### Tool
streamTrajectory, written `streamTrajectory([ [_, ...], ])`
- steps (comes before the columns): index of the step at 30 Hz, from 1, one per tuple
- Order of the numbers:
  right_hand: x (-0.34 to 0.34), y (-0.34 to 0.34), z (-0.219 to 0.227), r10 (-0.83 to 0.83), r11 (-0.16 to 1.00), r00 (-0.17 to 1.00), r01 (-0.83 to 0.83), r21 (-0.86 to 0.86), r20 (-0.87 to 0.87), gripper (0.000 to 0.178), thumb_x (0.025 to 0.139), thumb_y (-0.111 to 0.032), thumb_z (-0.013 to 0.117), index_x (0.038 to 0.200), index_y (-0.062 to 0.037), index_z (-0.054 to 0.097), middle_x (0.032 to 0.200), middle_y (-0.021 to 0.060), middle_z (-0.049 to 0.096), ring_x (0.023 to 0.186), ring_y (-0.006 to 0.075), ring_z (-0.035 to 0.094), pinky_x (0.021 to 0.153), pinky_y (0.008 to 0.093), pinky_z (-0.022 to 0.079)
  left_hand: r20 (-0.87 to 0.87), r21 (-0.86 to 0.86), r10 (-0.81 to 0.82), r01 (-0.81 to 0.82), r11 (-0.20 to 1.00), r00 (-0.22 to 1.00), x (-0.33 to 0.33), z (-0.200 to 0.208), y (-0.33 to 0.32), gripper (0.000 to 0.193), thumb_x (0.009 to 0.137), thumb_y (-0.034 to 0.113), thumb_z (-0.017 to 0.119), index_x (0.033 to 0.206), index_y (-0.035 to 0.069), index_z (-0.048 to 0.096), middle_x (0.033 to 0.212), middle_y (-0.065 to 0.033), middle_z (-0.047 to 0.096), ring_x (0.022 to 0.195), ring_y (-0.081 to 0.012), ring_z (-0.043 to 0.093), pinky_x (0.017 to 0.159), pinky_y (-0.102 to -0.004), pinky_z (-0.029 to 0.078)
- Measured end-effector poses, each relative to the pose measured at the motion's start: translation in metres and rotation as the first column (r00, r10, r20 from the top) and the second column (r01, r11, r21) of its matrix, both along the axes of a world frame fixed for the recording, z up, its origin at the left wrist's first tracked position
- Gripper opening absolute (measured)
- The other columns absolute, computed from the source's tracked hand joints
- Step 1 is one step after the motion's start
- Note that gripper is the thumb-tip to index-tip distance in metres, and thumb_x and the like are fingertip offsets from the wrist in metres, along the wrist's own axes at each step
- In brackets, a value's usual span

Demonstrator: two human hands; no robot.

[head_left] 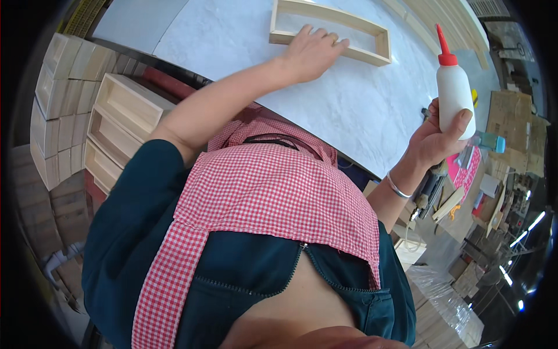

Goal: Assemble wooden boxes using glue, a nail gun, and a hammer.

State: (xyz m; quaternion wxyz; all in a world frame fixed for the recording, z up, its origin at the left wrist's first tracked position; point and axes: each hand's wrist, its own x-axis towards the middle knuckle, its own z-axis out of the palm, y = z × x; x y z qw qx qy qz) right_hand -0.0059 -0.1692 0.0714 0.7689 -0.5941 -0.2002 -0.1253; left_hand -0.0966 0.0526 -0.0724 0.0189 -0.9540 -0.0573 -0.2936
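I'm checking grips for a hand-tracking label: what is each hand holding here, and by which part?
The right hand holds a white glue bottle upright by its lower body. The left hand grips nothing; it lies flat on the near rail of a wooden frame.

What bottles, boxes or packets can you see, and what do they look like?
Glue bottle: white with a red pointed nozzle, upright in the right hand.
Wooden boxes: pale, open, stacked at the left.
Clear plastic wrapping: over pale stacked pieces, lower right.
No signs or screens that I can make out.
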Motion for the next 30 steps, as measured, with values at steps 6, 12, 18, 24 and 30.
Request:
streamTrajectory([
  [6, -0.006, 0.026, -0.023, 0.180, 0.975, 0.982, -0.186, -0.120, -0.061, 0.051, 0.089, -0.031, 0.072, 0.124, 0.0010, 0.051, 0.107, 0.0189, 0.060, 0.084, 0.0256, 0.065, 0.061, 0.0265, 0.054, -0.162, -0.163, -0.039, 0.013, 0.987, 0.986, -0.022, 0.009, -0.009, 0.039, 0.090, 0.018, 0.058, 0.129, 0.020, 0.059, 0.096, -0.0040, 0.065, 0.094, -0.0204, 0.062, 0.095, -0.0422, 0.040],
  [12, -0.035, 0.060, -0.064, 0.313, 0.830, 0.940, -0.339, -0.444, -0.132, 0.052, 0.083, -0.023, 0.079, 0.125, -0.0036, 0.055, 0.112, 0.0160, 0.060, 0.092, 0.0259, 0.063, 0.070, 0.0324, 0.055, -0.004, -0.117, -0.057, 0.056, 0.992, 0.998, -0.062, -0.011, -0.039, 0.043, 0.089, 0.024, 0.063, 0.130, 0.016, 0.059, 0.116, -0.0058, 0.062, 0.117, -0.0231, 0.054, 0.112, -0.0503, 0.032],
  [18, -0.042, 0.083, -0.076, 0.422, 0.728, 0.901, -0.400, -0.557, -0.095, 0.054, 0.080, -0.021, 0.082, 0.125, -0.0035, 0.056, 0.112, 0.0153, 0.061, 0.095, 0.0259, 0.063, 0.078, 0.0343, 0.055, 0.009, -0.246, -0.109, 0.108, 0.963, 0.994, -0.081, -0.025, -0.046, 0.047, 0.088, 0.031, 0.067, 0.129, 0.010, 0.059, 0.135, -0.0086, 0.055, 0.134, -0.0277, 0.042, 0.121, -0.0544, 0.022],
  [24, -0.040, 0.094, -0.079, 0.456, 0.694, 0.886, -0.413, -0.589, -0.085, 0.053, 0.080, -0.021, 0.083, 0.123, -0.0024, 0.056, 0.108, 0.0151, 0.062, 0.092, 0.0255, 0.063, 0.078, 0.0340, 0.054, 0.031, -0.277, -0.128, 0.131, 0.952, 0.991, -0.084, -0.025, -0.045, 0.048, 0.087, 0.034, 0.068, 0.128, 0.008, 0.060, 0.140, -0.0103, 0.052, 0.138, -0.0295, 0.039, 0.122, -0.0544, 0.019],
  [30, -0.038, 0.101, -0.080, 0.445, 0.702, 0.893, -0.395, -0.592, -0.068, 0.050, 0.081, -0.022, 0.083, 0.119, -0.0022, 0.057, 0.103, 0.0142, 0.064, 0.088, 0.0247, 0.064, 0.076, 0.0336, 0.054, 0.008, -0.294, -0.139, 0.135, 0.946, 0.990, -0.084, -0.026, -0.045, 0.048, 0.088, 0.033, 0.068, 0.127, 0.007, 0.060, 0.144, -0.0112, 0.050, 0.140, -0.0297, 0.037, 0.122, -0.0538, 0.018],
])
